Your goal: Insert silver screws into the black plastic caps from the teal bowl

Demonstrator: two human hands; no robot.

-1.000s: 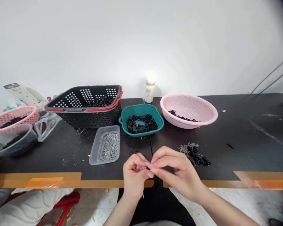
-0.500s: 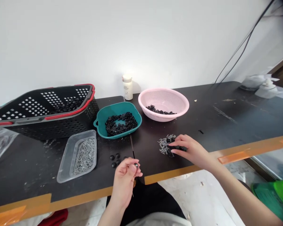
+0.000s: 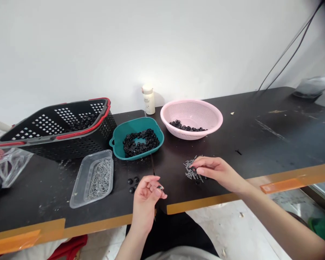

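Note:
My left hand, palm up near the table's front edge, pinches a small dark piece with a pale glint; its exact shape is too small to make out. Just left of it lie several domed black caps. Over on the right, my right hand has a small round black cap between thumb and fingertips. Below those fingertips is a loose pile of short silvery pins, with another black cap beside it. Part of the pile is hidden by the hand.
Silvery pins fill a clear plastic tub on the left. A teal basin and a pink colander hold black parts. Behind the tub stands a black basket. A white bottle is by the wall. Orange tape edges the table.
My right hand has closed its fingers on a black cap at the pin pile and lifted it slightly. The left hand keeps its pinch, slightly turned. The camera view has shifted a little.

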